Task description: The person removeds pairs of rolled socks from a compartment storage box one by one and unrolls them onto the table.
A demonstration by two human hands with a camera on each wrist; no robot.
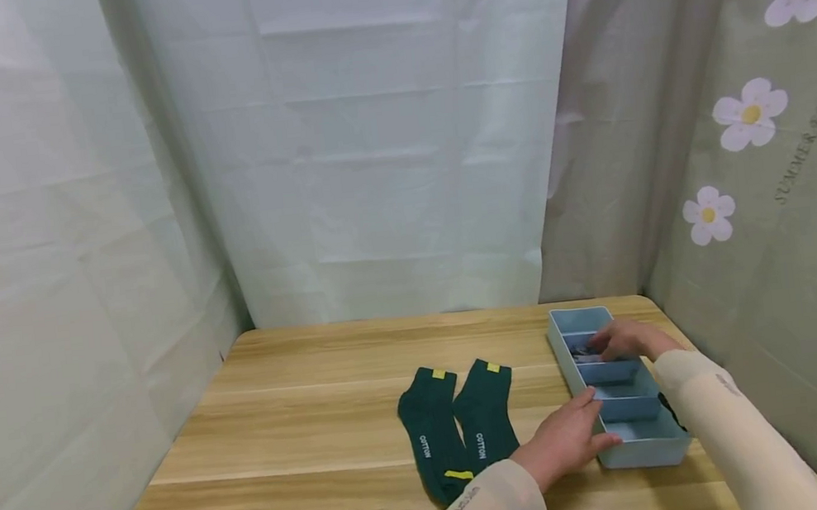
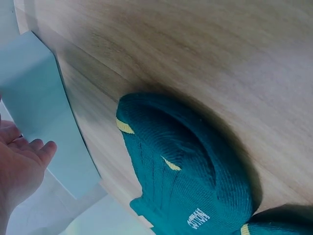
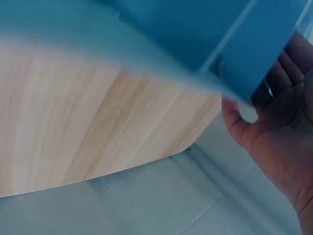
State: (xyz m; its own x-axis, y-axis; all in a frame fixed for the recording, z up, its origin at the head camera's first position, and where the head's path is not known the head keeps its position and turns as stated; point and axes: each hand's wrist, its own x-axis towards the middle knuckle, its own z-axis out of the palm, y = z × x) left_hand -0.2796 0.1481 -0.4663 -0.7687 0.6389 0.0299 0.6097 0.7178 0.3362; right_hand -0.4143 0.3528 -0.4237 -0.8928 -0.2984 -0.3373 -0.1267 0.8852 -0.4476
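A light-blue storage box [image 1: 646,453] with several compartments stands at the table's right side. My right hand [image 1: 630,338] reaches over its second compartment from the back, where a dark, crumpled item [image 1: 582,353] with pale marks lies. In the right wrist view my thumb is at a compartment wall and the other fingers are partly hidden; I cannot tell whether they grip the item. My left hand [image 1: 566,438] is at the box's left wall near the front, fingers extended. Left of it two dark green socks [image 1: 435,435] with yellow patches and "COTTON" lettering lie flat, side by side.
The wooden table [image 1: 285,434] runs back to a pale curtain [image 1: 384,166]. Another curtain [image 1: 813,262] with printed flowers hangs close on the right, beside the box and my right forearm. A further pale curtain [image 1: 53,284] lines the left side.
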